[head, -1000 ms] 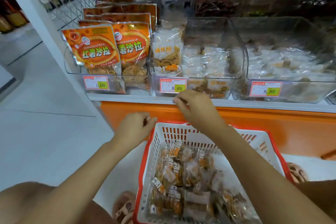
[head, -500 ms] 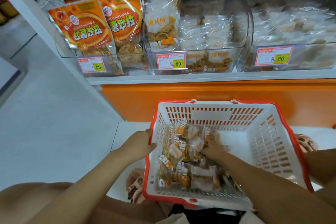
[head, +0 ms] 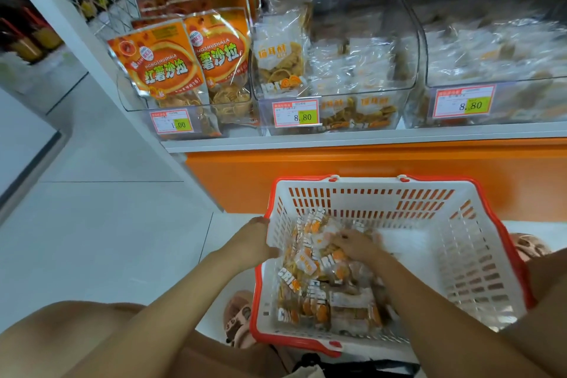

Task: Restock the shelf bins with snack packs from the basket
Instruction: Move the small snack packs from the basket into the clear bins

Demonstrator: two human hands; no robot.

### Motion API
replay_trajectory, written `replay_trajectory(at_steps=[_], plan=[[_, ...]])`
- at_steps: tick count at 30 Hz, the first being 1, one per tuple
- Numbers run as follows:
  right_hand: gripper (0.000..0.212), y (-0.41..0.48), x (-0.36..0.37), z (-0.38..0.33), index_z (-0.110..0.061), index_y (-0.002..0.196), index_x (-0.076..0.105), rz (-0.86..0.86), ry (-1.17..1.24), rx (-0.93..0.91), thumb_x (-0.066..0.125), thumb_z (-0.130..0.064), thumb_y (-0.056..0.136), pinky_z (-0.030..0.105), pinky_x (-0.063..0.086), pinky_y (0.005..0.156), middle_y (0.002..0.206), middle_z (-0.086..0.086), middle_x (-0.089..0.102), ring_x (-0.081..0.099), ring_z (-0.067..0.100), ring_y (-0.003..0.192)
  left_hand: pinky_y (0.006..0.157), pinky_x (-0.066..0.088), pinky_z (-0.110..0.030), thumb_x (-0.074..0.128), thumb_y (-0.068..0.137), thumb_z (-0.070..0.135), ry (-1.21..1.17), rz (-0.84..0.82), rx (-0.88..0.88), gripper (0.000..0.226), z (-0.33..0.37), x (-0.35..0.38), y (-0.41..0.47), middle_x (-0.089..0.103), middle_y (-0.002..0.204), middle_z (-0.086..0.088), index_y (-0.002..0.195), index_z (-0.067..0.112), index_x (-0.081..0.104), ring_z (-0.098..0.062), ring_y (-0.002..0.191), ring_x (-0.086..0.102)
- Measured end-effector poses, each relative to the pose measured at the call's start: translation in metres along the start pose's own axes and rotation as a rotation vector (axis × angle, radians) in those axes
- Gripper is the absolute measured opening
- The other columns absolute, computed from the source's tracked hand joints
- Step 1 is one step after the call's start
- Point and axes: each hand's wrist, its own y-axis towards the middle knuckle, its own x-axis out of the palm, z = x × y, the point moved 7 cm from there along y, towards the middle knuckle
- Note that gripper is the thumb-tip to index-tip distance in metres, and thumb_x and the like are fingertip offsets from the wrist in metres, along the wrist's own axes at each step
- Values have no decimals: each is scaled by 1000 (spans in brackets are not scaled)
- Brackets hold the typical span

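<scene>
A shop; price tags on bins

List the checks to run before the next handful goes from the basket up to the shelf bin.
1. Basket steadied: ok, left hand grips its left rim.
2. Stock to take: ok, snack packs lie piled along the left side.
3. Grip on a pack: cannot tell, right hand is in the pile, fingers blurred.
4. Room in middle bin: ok, open space above its packs.
5. Path up to the bin: ok, nothing in the way in view.
</scene>
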Motion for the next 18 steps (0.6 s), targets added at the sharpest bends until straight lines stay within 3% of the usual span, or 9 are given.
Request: replay_trajectory(at_steps=[3, 5, 7, 9, 10, 11, 13, 15, 18], plan=[[41, -22, -12, -52, -9, 92, 56, -17, 212, -144, 55, -50, 89, 22, 45, 54, 71, 7, 57, 54, 9, 54, 108, 35, -30, 64, 84, 54, -88, -12, -34, 85, 11, 0, -2, 35, 152, -5, 148, 10, 30, -22, 134, 41], [46, -39, -23, -89, 0, 95, 59, -30, 237, -290, 62, -46, 88, 25, 53, 64, 81, 13, 64, 65, 18, 68, 108, 35, -29, 62, 82, 58, -249, -19, -24, 87, 23, -2, -5, 39, 149, -6, 147, 8, 32, -21, 133, 42], [59, -60, -34, -124, 5, 99, 58, -18, 187, -432, 69, -50, 81, 29, 48, 71, 83, 14, 61, 61, 22, 74, 105, 43, -36, 70, 76, 57, -430, -50, 17, 79, 38, -6, -11, 56, 130, -3, 136, 10, 49, -17, 119, 54], [68, -81, -44, -148, 6, 91, 55, 22, 134, -511, 69, -59, 76, 33, 42, 67, 76, 12, 53, 51, 20, 68, 100, 48, -41, 76, 78, 41, -497, -40, 136, 41, 55, -15, -18, 61, 89, 2, 98, 8, 64, -8, 88, 63], [64, -91, -48, -157, 5, 83, 55, 52, 142, -533, 66, -58, 79, 32, 40, 65, 71, 11, 51, 48, 20, 64, 96, 50, -40, 75, 81, 30, -542, -31, 186, 30, 64, -21, -22, 54, 75, 3, 81, 5, 59, -4, 73, 62], [62, -101, -53, -164, 5, 78, 55, 92, 155, -555, 61, -56, 83, 31, 39, 65, 66, 10, 48, 45, 20, 61, 94, 52, -40, 74, 83, 23, -590, -25, 222, 28, 72, -26, -25, 53, 70, 0, 77, 3, 54, -3, 68, 63], [73, -120, -66, -178, 10, 76, 54, 192, 147, -557, 50, -62, 85, 30, 42, 69, 62, 14, 45, 45, 24, 57, 91, 54, -37, 74, 82, 19, -643, -32, 286, 25, 87, -36, -34, 68, 82, -10, 87, -3, 65, -13, 81, 69], [81, -135, -78, -186, 7, 70, 52, 278, 97, -504, 42, -72, 82, 34, 45, 75, 63, 21, 43, 50, 30, 58, 84, 57, -35, 76, 80, 21, -623, -19, 331, 26, 99, -48, -43, 71, 89, -12, 95, 0, 71, -21, 85, 68], [77, -149, -96, -193, -9, 62, 47, 311, 80, -453, 37, -84, 74, 35, 46, 74, 61, 13, 44, 49, 22, 58, 70, 54, -20, 74, 80, 9, -609, -27, 389, 20, 114, -64, -57, 75, 84, -3, 99, 4, 72, -12, 79, 70]])
